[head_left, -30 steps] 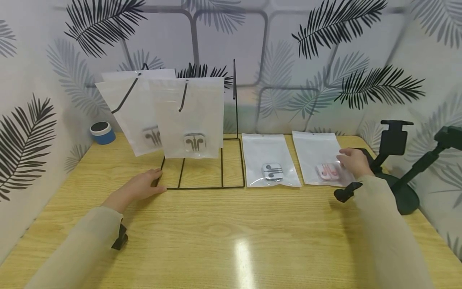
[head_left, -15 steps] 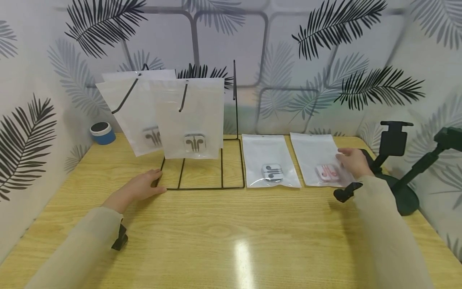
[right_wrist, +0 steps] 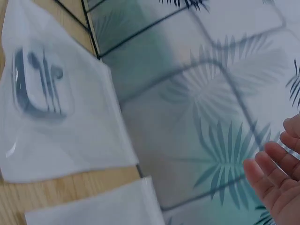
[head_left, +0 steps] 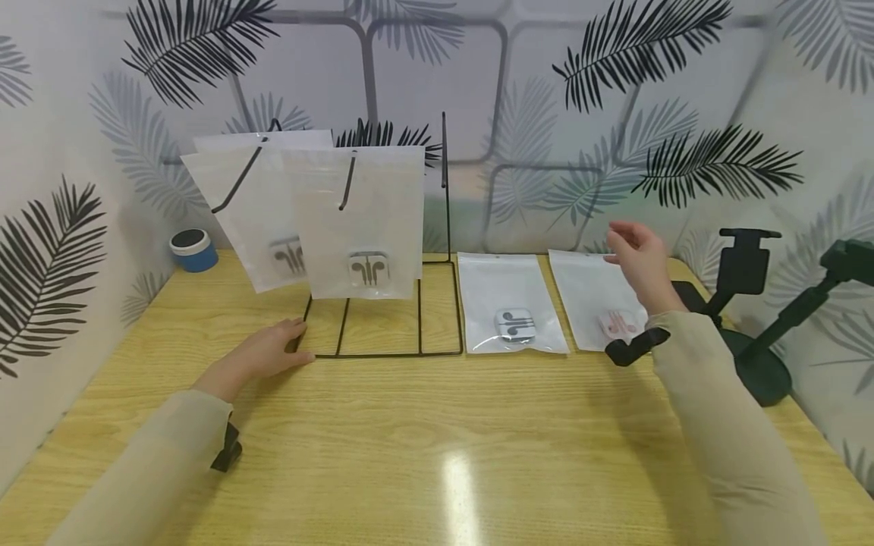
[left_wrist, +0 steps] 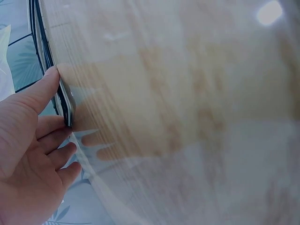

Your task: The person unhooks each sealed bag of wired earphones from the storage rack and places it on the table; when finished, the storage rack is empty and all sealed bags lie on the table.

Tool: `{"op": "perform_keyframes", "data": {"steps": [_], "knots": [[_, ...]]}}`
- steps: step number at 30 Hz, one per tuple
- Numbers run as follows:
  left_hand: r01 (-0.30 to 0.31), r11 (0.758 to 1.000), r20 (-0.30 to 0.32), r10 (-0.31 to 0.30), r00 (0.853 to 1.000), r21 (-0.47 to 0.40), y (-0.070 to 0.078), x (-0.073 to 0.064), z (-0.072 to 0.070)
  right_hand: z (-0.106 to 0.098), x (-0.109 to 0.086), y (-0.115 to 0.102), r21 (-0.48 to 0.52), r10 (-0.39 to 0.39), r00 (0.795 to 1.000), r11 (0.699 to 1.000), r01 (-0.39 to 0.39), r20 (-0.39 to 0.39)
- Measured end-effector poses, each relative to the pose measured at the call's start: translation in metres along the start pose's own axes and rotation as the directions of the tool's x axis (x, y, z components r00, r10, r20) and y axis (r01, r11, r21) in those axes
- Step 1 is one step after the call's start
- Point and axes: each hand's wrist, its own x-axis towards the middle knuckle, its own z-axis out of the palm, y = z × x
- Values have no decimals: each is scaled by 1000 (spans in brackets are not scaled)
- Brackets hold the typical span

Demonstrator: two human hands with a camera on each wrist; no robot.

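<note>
My left hand (head_left: 261, 355) grips the front left corner of a black wire display rack (head_left: 389, 356); the left wrist view shows thumb and fingertips on either side of the wire. My right hand (head_left: 643, 265) is raised over a white zip bag (head_left: 580, 292) with pink earphones in a case, its fingers loosely bent and nothing between them. It covers that bag's upper right part in the head view. Beside it lies another zip bag (head_left: 498, 284) with dark-buttoned earphones (right_wrist: 44, 84). White earphone bags, one at the front (head_left: 369, 220) and one behind on the left (head_left: 239, 205), hang from the rack's hooks.
A bare hook (head_left: 444, 152) stands at the rack's right. At the back left is a blue jar (head_left: 194, 252) with a dark top. A black stand (head_left: 758, 364) with jointed arms occupies the right side. A leaf-patterned wall covering (head_left: 546, 98) closes off the back.
My right hand has let go of the right-hand bag's edge and risen up and slightly left over it. Before that, the bag shifted slightly left. My left hand has stayed on the rack.
</note>
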Motion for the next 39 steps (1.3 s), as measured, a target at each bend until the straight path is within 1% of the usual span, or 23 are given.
{"op": "perform_keyframes", "data": {"steps": [4, 5, 8, 10, 13, 17, 19, 22, 27, 32, 35, 39], "knots": [[-1, 1000, 1, 1, 1000, 0, 0, 0, 0, 26, -4, -32, 94, -113, 993, 990, 109, 39], [-3, 1000, 0, 3, 1000, 2, 0, -1, 0, 34, -9, -46, 68, -133, 990, 989, 130, 42], [-6, 1000, 0, 6, 1000, 6, 0, -1, 0, 57, -15, -68, 121, -212, 974, 972, 201, 81], [-6, 1000, 2, 6, 1000, 10, 1, -1, 0, 72, -19, -78, 143, -249, 961, 962, 232, 120], [-4, 1000, 7, 4, 1000, 12, 2, -1, -1, 94, -25, -91, 147, -288, 937, 954, 262, 200], [-1, 1000, 10, 0, 1000, 11, 5, -3, -2, 123, -32, -100, 123, -342, 888, 940, 319, 306], [-1, 1000, 8, 1, 1000, 12, 6, -4, -3, 137, -34, -102, 114, -359, 868, 933, 341, 344], [-1, 1000, 6, 1, 1000, 19, 6, -4, -3, 157, -38, -102, 102, -354, 851, 934, 342, 387], [3, 999, 6, -3, 1000, 36, 5, -2, -3, 184, -40, -96, 79, -313, 854, 948, 309, 416], [8, 999, 12, -9, 1000, 35, 4, -1, -2, 203, -38, -92, 67, -280, 872, 959, 276, 401], [13, 999, 15, -13, 1000, 29, 3, -1, -2, 211, -36, -93, 78, -240, 885, 970, 228, 398], [15, 999, 17, -16, 1000, 30, 3, -1, -2, 219, -35, -95, 117, -179, 899, 983, 143, 401]]}}
